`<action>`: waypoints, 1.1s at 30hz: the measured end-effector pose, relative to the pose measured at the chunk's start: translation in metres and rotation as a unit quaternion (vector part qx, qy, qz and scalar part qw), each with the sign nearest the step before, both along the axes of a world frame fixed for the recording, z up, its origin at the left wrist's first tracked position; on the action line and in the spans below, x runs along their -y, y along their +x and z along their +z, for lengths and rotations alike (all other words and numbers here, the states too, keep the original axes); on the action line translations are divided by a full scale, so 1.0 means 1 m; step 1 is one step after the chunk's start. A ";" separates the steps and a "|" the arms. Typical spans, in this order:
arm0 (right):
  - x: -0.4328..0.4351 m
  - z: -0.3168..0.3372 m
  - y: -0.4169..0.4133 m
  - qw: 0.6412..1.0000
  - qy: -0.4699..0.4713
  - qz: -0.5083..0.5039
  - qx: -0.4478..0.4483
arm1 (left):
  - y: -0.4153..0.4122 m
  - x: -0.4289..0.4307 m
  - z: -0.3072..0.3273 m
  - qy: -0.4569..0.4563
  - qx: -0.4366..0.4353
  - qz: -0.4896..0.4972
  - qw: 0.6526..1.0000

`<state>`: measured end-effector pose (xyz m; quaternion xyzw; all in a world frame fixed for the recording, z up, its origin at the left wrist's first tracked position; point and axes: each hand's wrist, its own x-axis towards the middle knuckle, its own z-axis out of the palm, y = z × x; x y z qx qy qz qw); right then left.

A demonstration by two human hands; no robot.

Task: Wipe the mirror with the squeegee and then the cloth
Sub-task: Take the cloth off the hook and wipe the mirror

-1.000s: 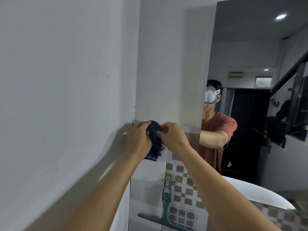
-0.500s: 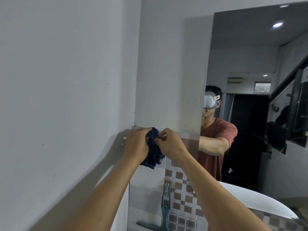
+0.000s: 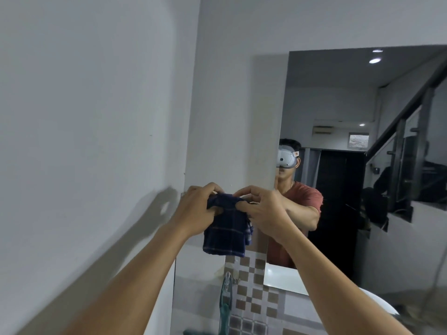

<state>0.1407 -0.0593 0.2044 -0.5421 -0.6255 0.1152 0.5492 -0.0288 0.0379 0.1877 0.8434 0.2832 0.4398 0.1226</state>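
Left hand (image 3: pixel 197 209): raised in front of the mirror's left edge, fingers (image 3: pixel 214 210) closed on the top left corner of the cloth, thumb side pinching the fabric from below.
Right hand (image 3: pixel 263 213): level with the left hand and just beside it, its fingers curled and pinching the top right corner of the same cloth.
Cloth (image 3: pixel 226 232): dark blue with thin pale check lines, held by its upper edge between both hands and hanging down loosely below them; its lower edge hangs free in front of the lower left part of the mirror. Whether it touches the glass cannot be told.
Mirror (image 3: pixel 338 97): large, fixed to the white wall ahead, its top edge visible high on the right; it reflects a person in a reddish shirt wearing a white headset, ceiling lights, a dark doorway and a stair railing with glass panels.
Squeegee (image 3: pixel 226 308): teal, at the bottom of the view below the cloth, well apart from both hands; its handle points up and its lower part is cut off by the frame edge, so what it rests on cannot be told.
Tiles (image 3: pixel 254 286): brown and pale checked pattern, showing low in the view beside the squeegee handle.
Wall (image 3: pixel 84 117): plain white, filling the left side, with the shadow of the arms falling across it.
Basin (image 3: pixel 377 303): white curved rim at lower right, below the mirror.
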 end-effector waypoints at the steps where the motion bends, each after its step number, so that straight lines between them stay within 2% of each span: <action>1: 0.008 0.002 0.005 1.000 0.002 0.004 0.002 | 0.001 0.007 0.005 -0.009 0.004 -0.022 1.000; 5: 0.049 0.014 0.025 1.000 0.013 0.011 0.005 | 0.010 0.039 0.026 -0.034 0.018 -0.090 0.995; 8: 0.087 0.027 0.037 0.999 0.023 -0.023 0.025 | 0.026 0.060 0.041 -0.056 0.009 -0.125 0.991; 10: 0.102 0.030 0.049 0.996 0.040 -0.074 0.033 | 0.041 0.076 0.052 -0.067 0.008 -0.141 0.988; 13: 0.124 0.033 0.070 0.976 0.057 -0.206 0.046 | 0.067 0.104 0.072 -0.071 0.019 -0.171 0.983; 16: 0.149 0.038 0.080 0.959 0.126 -0.253 0.013 | 0.093 0.129 0.094 -0.072 0.005 -0.172 0.982; 19: 0.166 0.038 0.085 0.927 0.201 -0.310 0.069 | 0.120 0.146 0.115 -0.073 -0.004 -0.159 0.984; 24: 0.163 0.027 0.091 0.917 0.099 -0.361 0.137 | 0.153 0.170 0.141 -0.111 0.015 -0.197 0.974; 28: 0.149 0.027 0.104 0.926 0.109 -0.336 0.133 | 0.169 0.180 0.157 -0.108 0.000 -0.210 0.972; 33: 0.127 0.041 0.121 0.869 0.161 -0.419 0.210 | 0.178 0.174 0.167 -0.081 0.032 -0.207 0.974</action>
